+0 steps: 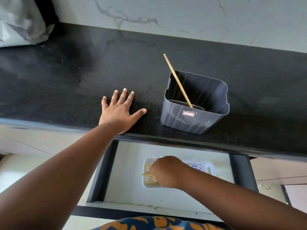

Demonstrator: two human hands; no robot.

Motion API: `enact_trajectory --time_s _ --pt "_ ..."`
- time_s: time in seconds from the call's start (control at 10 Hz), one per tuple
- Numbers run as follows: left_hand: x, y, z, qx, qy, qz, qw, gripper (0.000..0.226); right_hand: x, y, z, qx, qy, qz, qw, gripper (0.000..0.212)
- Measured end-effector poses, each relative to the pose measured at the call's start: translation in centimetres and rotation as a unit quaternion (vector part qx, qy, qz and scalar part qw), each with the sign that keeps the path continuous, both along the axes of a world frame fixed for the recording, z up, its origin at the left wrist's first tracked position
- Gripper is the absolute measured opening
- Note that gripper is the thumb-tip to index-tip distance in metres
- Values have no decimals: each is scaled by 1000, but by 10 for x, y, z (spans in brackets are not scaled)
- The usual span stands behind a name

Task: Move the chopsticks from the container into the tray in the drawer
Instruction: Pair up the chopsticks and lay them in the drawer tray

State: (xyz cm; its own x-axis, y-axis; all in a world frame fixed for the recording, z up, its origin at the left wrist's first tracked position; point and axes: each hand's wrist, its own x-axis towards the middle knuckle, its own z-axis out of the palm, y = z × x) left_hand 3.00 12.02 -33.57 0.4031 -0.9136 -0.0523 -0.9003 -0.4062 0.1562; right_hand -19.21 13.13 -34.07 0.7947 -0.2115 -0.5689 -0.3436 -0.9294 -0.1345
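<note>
One pale wooden chopstick [177,80] is left, by my reading, leaning in the dark grey ribbed plastic container [195,112]; the job looks nearly done. At left, my left hand [120,112] lies flat, fingers spread, holding nothing, on the black speckled stone tabletop [66,80]. Lower, in the open drawer [126,171], my right hand [164,170] reaches into the white plastic tray [211,170], its grip pinched round chopsticks [147,174] laid among others there. Further right stands the container, otherwise empty as far as I can see.
</note>
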Motion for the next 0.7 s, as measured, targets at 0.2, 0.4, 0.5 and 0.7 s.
enact_trajectory --time_s 0.2,0.4,0.5,0.7 --pt "0 0 0 1 0 -1 1000 89 -12 -2 -26 17 54 -72 996 17" --pt "0 0 0 4 -2 -1 1000 89 -16 -3 -36 23 23 -96 995 24" --pt "0 0 0 7 -2 -3 1000 89 -10 -8 -6 19 -19 -131 991 24" --pt "-1 3 0 10 1 -4 1000 92 -3 -7 157 128 -143 -153 970 12"
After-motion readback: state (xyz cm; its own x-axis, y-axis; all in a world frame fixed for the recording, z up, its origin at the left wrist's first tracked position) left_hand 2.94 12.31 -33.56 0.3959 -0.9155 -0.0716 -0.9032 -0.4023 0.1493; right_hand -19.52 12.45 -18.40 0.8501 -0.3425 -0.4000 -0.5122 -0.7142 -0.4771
